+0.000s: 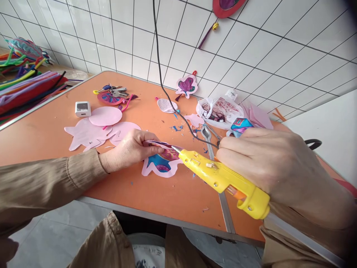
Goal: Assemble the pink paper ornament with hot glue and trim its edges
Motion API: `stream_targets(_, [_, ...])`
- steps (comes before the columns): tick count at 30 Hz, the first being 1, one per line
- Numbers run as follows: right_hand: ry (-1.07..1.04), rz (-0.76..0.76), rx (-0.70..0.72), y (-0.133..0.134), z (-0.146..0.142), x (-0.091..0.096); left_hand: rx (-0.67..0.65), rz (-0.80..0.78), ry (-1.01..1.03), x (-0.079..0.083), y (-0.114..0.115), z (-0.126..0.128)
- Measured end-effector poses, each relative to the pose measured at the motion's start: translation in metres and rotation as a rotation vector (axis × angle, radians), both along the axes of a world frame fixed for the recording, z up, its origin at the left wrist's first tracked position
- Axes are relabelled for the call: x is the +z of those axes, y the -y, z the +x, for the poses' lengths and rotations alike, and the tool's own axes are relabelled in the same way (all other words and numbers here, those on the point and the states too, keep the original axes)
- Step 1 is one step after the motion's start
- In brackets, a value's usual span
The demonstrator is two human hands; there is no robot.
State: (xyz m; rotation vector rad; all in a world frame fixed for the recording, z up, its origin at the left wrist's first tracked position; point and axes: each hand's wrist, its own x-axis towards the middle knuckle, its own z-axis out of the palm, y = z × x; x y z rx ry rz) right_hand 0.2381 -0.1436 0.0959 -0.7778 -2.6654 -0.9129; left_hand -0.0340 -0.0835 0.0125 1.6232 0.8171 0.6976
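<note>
My left hand [134, 150] pinches a small fabric piece with a purple and red pattern, edged in pink. Partly under it is a blue and purple patterned cut-out [160, 165] with a wavy pink border. My right hand [259, 163] is closed around a yellow hot glue gun [223, 178]. The gun's metal nozzle touches or nearly touches the edge of the pinched piece. A clear glue stick [304, 232] sticks out of the gun's back end. The right fingertips are partly hidden behind the gun.
On the orange table [173, 201] lie pink fish-shaped cut-outs [86, 132], keys [118, 91], a white charger cube [83, 108], scissors [206, 134] and a plastic bag [220, 109] of cords. A black cable [158, 56] hangs across to the gun. Pipe cleaners [25, 89] are heaped at left.
</note>
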Motion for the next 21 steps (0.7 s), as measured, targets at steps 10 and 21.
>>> stream_targets(10, [0.046, 0.020, 0.006, -0.001, -0.009, 0.003, 0.020, 0.117, -0.059, -0.001, -0.002, 0.000])
stream_targets(21, [0.082, 0.108, -0.022, 0.004, -0.016, 0.006, 0.033, 0.170, -0.048, -0.006, -0.002, 0.000])
